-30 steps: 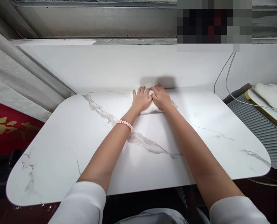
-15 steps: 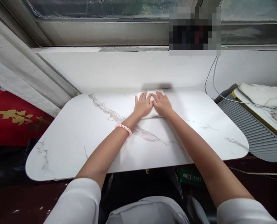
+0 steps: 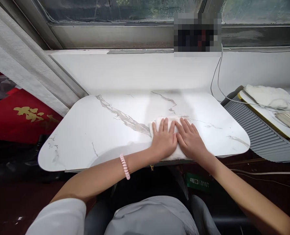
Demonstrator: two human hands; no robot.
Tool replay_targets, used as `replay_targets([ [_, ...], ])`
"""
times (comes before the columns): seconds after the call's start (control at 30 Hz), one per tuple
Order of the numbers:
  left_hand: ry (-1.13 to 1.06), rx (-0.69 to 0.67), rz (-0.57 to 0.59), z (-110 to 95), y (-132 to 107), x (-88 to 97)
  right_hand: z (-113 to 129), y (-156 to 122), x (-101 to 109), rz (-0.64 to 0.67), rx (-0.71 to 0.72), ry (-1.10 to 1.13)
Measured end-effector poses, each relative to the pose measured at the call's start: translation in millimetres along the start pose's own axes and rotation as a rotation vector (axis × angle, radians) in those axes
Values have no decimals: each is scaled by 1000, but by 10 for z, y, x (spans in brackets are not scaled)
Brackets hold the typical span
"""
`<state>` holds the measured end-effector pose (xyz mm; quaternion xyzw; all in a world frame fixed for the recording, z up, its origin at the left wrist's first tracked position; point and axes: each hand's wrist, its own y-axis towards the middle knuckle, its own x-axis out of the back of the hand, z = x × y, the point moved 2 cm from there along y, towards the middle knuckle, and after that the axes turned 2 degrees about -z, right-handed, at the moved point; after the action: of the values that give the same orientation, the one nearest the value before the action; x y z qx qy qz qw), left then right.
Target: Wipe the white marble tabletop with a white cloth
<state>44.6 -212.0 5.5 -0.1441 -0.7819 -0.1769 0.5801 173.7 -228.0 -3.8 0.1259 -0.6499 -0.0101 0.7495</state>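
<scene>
A folded white cloth [image 3: 177,154] lies on the white marble-patterned tabletop [image 3: 74,127], right of its middle and by the front edge. My left hand [image 3: 163,139] rests flat on the cloth's left half, fingers stretched and a little spread. On the right half lies my right hand [image 3: 191,138], also flat, with its fingers pointing up and to the left. Both hands press from above, and their thumb sides meet or nearly meet. Much of the cloth is hidden under the palms. A pink coiled band [image 3: 124,167] circles my left forearm.
Behind the tabletop rise a white wall [image 3: 135,71] and a window frame [image 3: 110,36]. Cables [image 3: 218,75] hang down at the right, near a ribbed grey cabinet [image 3: 259,127] with a white cloth [image 3: 269,94] on top. A red bag [image 3: 20,120] is at the left.
Both hands and the cloth have slid from the tabletop's back edge toward me and slightly right, reaching the front edge. My elbows have bent outward. The camera view has shifted a little.
</scene>
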Motion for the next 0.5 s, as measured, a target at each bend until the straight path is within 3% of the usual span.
replay_targets([
  [0.13, -23, -86, 41, -230, -140, -32, -120, -348, 42, -51, -40, -13],
  [0.23, -25, -109, 76, -305, -114, -45, -192, -386, 50, -48, -41, -15],
  [0.37, -44, -85, 130, -285, 146, -60, -305, -98, 34, -3, -45, -23],
  [0.5, -69, -6, 118, -166, 691, -63, -500, 519, 2, -18, -41, 10],
])
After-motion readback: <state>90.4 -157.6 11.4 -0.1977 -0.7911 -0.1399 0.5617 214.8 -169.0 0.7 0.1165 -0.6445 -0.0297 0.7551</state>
